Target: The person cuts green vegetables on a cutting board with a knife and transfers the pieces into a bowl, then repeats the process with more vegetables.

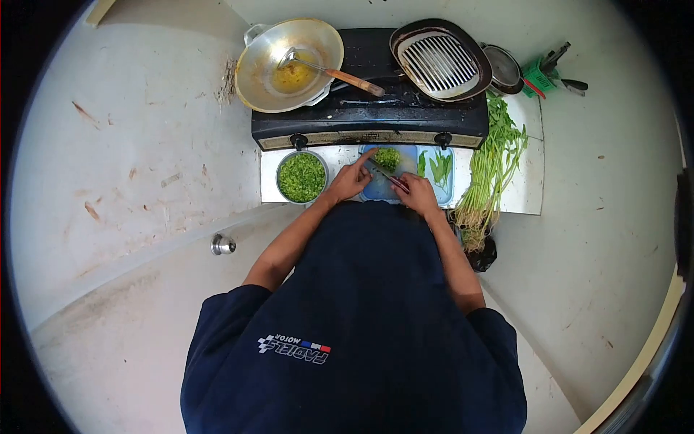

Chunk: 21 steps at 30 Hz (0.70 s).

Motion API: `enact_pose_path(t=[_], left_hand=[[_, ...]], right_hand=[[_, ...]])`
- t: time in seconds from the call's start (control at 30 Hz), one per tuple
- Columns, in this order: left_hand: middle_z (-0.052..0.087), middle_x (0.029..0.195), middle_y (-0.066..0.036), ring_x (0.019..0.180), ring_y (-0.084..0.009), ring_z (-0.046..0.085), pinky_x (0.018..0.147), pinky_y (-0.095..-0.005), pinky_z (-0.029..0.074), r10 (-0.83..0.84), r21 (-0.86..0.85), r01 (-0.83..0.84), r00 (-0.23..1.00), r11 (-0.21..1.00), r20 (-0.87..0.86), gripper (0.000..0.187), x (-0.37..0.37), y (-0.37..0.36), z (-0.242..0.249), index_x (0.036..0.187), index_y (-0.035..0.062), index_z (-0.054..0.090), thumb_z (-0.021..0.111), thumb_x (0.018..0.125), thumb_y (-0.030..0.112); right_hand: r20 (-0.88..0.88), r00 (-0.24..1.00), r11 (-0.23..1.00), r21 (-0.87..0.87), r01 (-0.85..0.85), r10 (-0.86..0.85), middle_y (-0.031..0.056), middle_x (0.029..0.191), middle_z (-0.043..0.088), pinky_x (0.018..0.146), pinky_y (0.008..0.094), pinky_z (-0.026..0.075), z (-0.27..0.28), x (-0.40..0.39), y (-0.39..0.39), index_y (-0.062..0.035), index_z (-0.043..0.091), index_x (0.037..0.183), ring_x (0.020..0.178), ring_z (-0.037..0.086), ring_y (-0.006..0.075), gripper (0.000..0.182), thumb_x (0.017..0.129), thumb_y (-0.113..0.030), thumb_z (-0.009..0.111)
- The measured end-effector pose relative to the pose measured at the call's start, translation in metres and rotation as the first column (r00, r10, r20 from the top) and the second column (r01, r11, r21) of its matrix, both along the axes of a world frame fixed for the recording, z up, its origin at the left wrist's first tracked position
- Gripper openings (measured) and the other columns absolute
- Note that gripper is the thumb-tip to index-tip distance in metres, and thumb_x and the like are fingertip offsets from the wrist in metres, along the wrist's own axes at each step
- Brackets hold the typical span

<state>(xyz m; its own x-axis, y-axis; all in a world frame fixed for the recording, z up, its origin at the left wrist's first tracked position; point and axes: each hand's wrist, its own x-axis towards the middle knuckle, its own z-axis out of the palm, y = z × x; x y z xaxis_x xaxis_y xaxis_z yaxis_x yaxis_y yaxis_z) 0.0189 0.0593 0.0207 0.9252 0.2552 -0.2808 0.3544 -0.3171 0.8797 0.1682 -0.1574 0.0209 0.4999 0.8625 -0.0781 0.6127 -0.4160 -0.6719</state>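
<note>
My right hand [418, 194] is closed round the dark red handle of a knife [381, 171], whose blade slants up and left over a blue cutting board [374, 192]. My left hand [350, 181] has its index finger stretched out at the blade's tip; whether it touches the metal is too small to tell. Its other fingers are partly bent, and nothing shows in them. Chopped greens [388, 158] lie in a small heap on the board beyond the blade. Left of my left hand stands a round bowl [279, 189] full of finely chopped greens [301, 176].
Beside the board is a light blue tray [450, 189] with green leaves [439, 166]. Long rooted greens [491, 166] hang over the counter's right edge. Behind stands a black stove [369, 119] with a wok [253, 65], a wooden-handled ladle [354, 81] and a grill pan [477, 65].
</note>
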Motion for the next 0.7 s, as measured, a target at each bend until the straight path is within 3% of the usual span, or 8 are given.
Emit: enact_pose_path(t=[0.17, 0.27, 0.37, 0.43, 0.7], left_hand=[[0.071, 0.085, -0.01, 0.073, -0.0229, 0.069, 0.073, -0.0378, 0.056, -0.024, 0.037, 0.022, 0.998, 0.999, 0.055, 0.078, 0.002, 0.007, 0.016, 0.166, 0.0248, 0.031, 0.066, 0.098, 0.01], [0.07, 0.084, -0.011, 0.071, -0.0262, 0.07, 0.071, -0.039, 0.056, -0.14, 0.075, 0.134, 0.988, 0.988, 0.071, 0.076, 0.001, 0.006, 0.011, 0.165, 0.0258, 0.035, 0.065, 0.097, 0.011], [0.07, 0.084, -0.011, 0.073, -0.0268, 0.07, 0.072, -0.0392, 0.057, -0.249, 0.091, 0.245, 0.968, 0.965, 0.036, 0.073, 0.003, 0.006, 0.016, 0.164, 0.026, 0.037, 0.064, 0.098, 0.012], [0.068, 0.083, -0.01, 0.074, -0.0245, 0.069, 0.073, -0.039, 0.057, -0.3, 0.107, 0.292, 0.952, 0.95, 0.059, 0.071, 0.006, 0.005, 0.019, 0.164, 0.0263, 0.038, 0.063, 0.099, 0.013], [0.073, 0.089, -0.013, 0.082, -0.0318, 0.073, 0.077, -0.0443, 0.058, -0.352, 0.236, 0.342, 0.936, 0.909, -0.001, 0.07, 0.004, 0.01, 0.011, 0.162, 0.0257, 0.038, 0.064, 0.098, 0.017]], right_hand=[[-0.383, 0.901, 0.979, -0.055, 0.199, -0.204, 0.0106, 0.067, 0.065, 0.058, 0.038, 0.048, 0.001, -0.005, 0.0, -0.0015, 0.069, 0.087, 0.06, 0.064, 0.0212, 0.035, 0.1, -0.034, 0.07], [-0.631, 0.707, 0.944, -0.149, 0.293, -0.319, 0.0056, 0.065, 0.064, 0.056, 0.032, 0.048, 0.005, -0.01, -0.002, -0.0019, 0.072, 0.092, 0.057, 0.059, 0.0125, 0.036, 0.102, -0.036, 0.068], [-0.755, 0.574, 0.931, -0.134, 0.339, -0.317, 0.0032, 0.067, 0.065, 0.054, 0.0284, 0.046, 0.001, -0.014, -0.004, -0.0019, 0.072, 0.093, 0.055, 0.058, 0.0103, 0.035, 0.104, -0.034, 0.066], [-0.747, 0.585, 0.935, -0.14, 0.327, -0.316, 0.0034, 0.067, 0.065, 0.054, 0.0278, 0.046, 0.004, -0.017, -0.004, -0.0013, 0.072, 0.093, 0.056, 0.058, 0.0099, 0.035, 0.104, -0.033, 0.065], [-0.765, 0.552, 0.919, -0.132, 0.37, -0.332, 0.0034, 0.066, 0.065, 0.052, 0.0259, 0.044, -0.003, -0.023, -0.007, -0.001, 0.072, 0.093, 0.054, 0.057, 0.0093, 0.034, 0.105, -0.032, 0.064]])
